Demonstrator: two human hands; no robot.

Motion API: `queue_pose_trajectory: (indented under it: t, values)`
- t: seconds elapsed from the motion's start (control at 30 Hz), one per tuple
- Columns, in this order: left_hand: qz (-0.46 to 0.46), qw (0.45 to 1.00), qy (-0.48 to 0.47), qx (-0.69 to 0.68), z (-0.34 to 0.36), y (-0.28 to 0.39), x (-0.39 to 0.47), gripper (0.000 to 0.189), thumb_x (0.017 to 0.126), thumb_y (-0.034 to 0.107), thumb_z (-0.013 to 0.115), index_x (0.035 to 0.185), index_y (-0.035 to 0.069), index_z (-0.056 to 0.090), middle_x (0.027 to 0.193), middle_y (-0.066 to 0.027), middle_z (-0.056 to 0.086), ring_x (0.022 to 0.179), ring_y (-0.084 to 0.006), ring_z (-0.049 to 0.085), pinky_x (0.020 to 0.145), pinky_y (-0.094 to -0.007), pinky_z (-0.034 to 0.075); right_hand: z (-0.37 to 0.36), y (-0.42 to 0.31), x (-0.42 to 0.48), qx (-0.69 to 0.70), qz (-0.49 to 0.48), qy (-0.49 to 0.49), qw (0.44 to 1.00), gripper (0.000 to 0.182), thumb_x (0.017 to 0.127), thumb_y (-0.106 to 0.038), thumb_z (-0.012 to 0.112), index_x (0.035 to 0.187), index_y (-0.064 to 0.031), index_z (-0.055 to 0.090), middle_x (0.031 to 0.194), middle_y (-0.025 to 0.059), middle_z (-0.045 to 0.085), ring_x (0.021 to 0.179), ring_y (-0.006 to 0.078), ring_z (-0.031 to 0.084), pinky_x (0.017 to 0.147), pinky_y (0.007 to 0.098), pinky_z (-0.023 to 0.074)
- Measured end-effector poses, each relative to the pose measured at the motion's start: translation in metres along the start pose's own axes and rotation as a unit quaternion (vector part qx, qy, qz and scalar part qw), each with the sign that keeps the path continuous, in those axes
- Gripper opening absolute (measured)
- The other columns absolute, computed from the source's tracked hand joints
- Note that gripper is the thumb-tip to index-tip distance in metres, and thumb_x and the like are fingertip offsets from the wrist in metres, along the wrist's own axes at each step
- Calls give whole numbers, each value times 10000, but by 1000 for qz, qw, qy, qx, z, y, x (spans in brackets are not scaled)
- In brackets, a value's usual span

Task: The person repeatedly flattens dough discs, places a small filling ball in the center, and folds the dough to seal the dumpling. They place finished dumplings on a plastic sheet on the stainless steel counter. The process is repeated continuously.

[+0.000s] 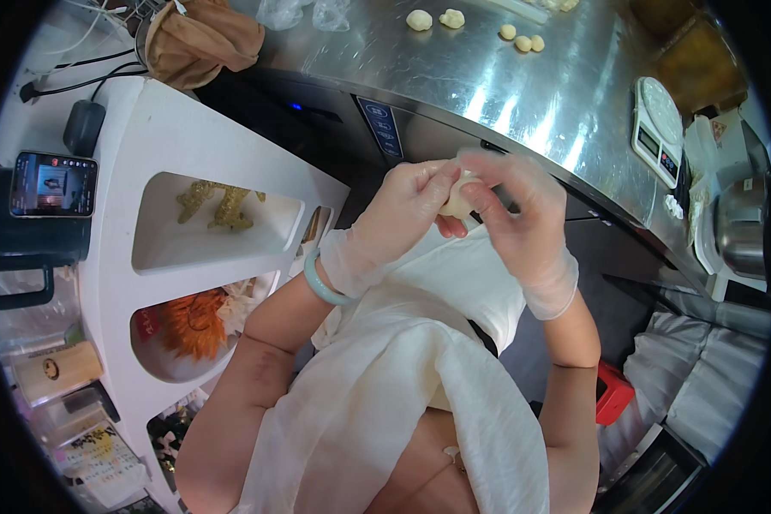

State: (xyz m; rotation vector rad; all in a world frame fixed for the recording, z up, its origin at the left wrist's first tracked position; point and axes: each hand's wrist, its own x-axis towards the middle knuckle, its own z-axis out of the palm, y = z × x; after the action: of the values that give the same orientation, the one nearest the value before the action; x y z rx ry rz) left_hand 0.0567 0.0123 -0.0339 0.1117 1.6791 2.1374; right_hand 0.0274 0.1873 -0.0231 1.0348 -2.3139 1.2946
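Observation:
Both hands wear clear thin gloves and meet in front of my body, near the steel counter's front edge. My left hand [401, 205] holds a piece of pale dough [459, 198] between its fingers. Blurred in part, my right hand [520, 205] touches the same dough from the other side with its thumb and fingers. On the stainless steel counter [424, 77] lie two larger dough lumps [419, 20] and, to their right, several small yellowish balls [523, 44].
A white kitchen scale [658, 128] stands at the counter's right, with a steel bowl [744, 225] beyond it. At left is a white shelf unit [218, 141] with openings, beside a phone [54, 184] and a dark mug [38, 244]. A brown cloth bag [199, 42] is at upper left.

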Motion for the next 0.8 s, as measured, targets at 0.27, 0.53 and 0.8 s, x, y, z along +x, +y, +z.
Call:
queue_pose_trajectory:
  t: [0.27,0.53,0.8]
  values:
    - [19,996,-71,-43,-3,17,-5,467,970,394,464,1163,-15,580,952,-41,613,685,-102,554,665,-231,473,-9,-3,4,445,313,-9,839,336,757,-132,742,1055,-13,641,991,44,590,942,162,553,825,287,436]
    - [-35,977,-155,-139,-13,20,-2,438,933,329,516,1155,-46,562,978,-80,606,713,-119,569,628,-234,488,-13,1,-2,136,-78,24,987,292,684,-34,740,968,-20,673,1010,135,630,928,261,607,753,310,500]
    - [-27,974,-156,164,-14,35,4,337,933,269,497,1063,-25,597,825,-46,576,649,-121,551,620,-253,460,-14,-2,9,86,-55,-31,994,198,693,-25,732,867,-8,638,811,77,606,659,191,595,595,289,485]
